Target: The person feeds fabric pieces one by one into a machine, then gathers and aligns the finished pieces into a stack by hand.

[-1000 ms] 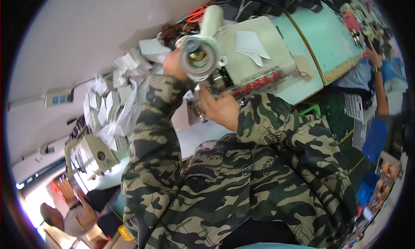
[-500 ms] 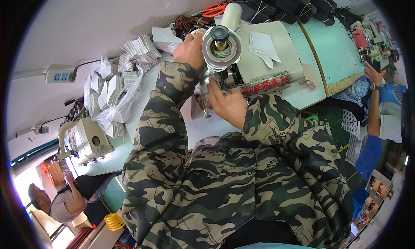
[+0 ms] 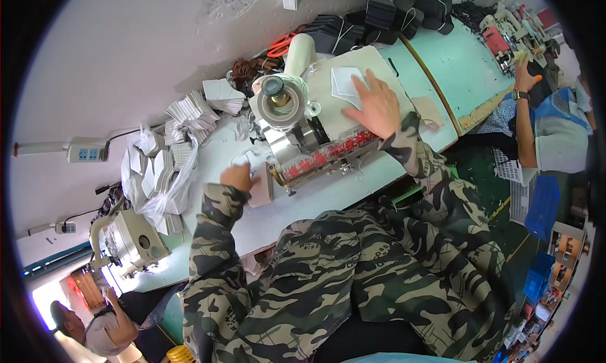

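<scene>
My right hand is spread flat over the top of the cream sewing or skiving-type machine. Its fingertips reach the edge of the white cut pieces lying there. My left hand is down at the machine's left, beside a small beige stack on the table. Its thumb points toward the stack; the other fingers are mostly hidden, so whether they grip anything does not show. A round dark knob sits on the machine's head, above a metal working area.
Bundled white pieces fill a clear plastic bag at left, with more white stacks behind. Black bundles and orange-handled scissors lie along the wall. Another machine stands far left. Co-workers sit at both sides.
Both hands have left the machine's working area. My left hand has moved down and left to the beige stack; my right has moved up and right onto the white pieces. The view has shifted.
</scene>
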Motion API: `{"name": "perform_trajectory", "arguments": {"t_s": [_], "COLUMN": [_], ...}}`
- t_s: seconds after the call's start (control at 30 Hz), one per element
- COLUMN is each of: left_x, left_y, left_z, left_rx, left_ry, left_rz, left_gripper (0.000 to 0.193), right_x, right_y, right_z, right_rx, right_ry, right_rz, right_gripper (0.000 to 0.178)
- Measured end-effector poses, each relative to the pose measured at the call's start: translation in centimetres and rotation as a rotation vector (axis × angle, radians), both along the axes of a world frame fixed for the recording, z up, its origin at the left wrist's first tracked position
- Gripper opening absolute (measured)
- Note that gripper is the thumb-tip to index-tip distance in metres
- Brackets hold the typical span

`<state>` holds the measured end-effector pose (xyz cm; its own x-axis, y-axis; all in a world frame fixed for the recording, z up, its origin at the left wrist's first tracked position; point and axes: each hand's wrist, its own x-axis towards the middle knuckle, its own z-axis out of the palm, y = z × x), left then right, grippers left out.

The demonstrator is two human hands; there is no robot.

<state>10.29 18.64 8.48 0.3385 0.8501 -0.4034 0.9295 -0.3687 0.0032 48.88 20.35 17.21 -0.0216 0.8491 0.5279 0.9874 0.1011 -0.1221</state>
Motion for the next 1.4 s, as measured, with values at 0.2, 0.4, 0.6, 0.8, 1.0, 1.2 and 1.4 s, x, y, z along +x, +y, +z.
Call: {"name": "perform_trajectory", "arguments": {"t_s": [0.2,0.4,0.6,0.8,1.0,1.2,1.4], "left_x": [0.8,-0.2,6.8,8.0,11.8,8.3,5.2], "left_y": [-5.8,-5.8,-1.4,1.0,5.2,4.3,-1.8], "left_z": [-2.0,1.8,8.6,5.6,8.7,3.4,-2.0], "left_rx": [0.271,0.344,-0.604,-0.396,-0.377,0.033,0.053], "left_ry": [-0.244,-0.373,-0.984,-0.746,-0.723,-0.547,-0.07], "left_rz": [0.153,-0.006,0.117,0.271,0.016,0.224,0.09], "left_gripper": [0.018,0.017,0.025,0.031,0.028,0.028,0.028], "right_x": [-0.2,-2.9,-7.7,-7.7,-4.1,0.6,5.0], "right_y": [-1.2,-4.7,-6.9,-4.0,-1.8,3.5,0.4], "right_z": [-1.5,0.0,-2.5,-3.3,-1.5,1.6,-0.9], "right_rx": [-0.33,-0.18,-1.202,-0.974,-0.496,-0.43,-0.224], "right_ry": [-0.126,0.119,1.312,0.922,0.452,0.373,0.04], "right_rz": [0.06,0.352,0.537,0.532,0.52,0.642,0.365], "right_gripper": [0.031,0.022,0.024,0.017,0.036,0.026,0.018]}}
